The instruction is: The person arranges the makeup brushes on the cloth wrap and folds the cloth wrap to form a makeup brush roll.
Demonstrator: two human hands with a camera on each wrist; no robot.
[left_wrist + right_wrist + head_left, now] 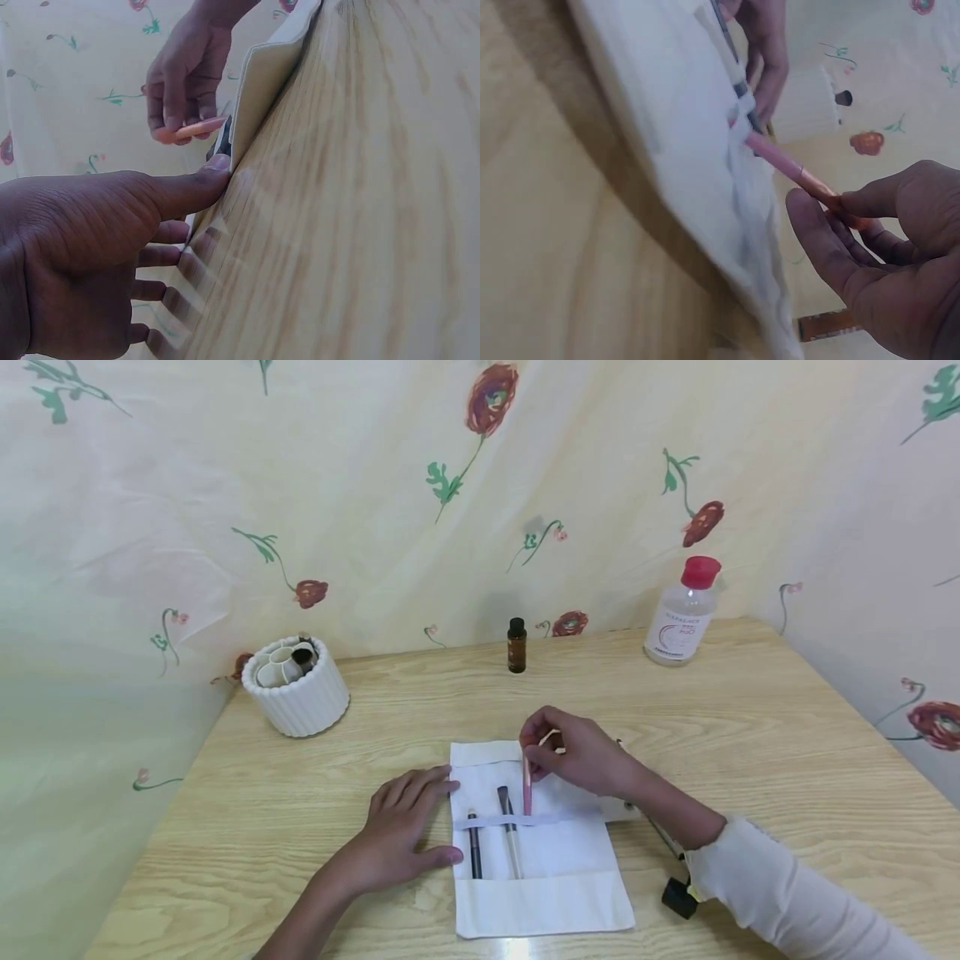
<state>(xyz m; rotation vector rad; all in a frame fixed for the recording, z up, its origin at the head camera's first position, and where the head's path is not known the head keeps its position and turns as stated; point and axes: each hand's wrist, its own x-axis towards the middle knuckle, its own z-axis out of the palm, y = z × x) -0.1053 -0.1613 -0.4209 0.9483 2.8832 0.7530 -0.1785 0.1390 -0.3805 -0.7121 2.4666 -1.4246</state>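
Note:
A white cloth brush roll (pixel 547 902) lies unfolded on the table, with a band across its middle. Pinched by its copper-coloured end, a pink makeup brush (pixel 776 157) is in my right hand (pixel 577 752); its other end meets the band. Two more brushes lie under the band: a flat dark-tipped brush (pixel 511 831) in the middle and a short dark brush (pixel 475 847) at the left. My left hand (pixel 401 831) rests at the roll's left edge, fingers extended, and its thumb touches the cloth border in the left wrist view.
A white ribbed pot (pixel 303 702) with brushes stands at the back left. Near the wall are a small brown bottle (pixel 517 647) and a clear bottle with a red cap (pixel 678 622). Partly behind my right forearm lies an object with a black block (pixel 678 898) at its end.

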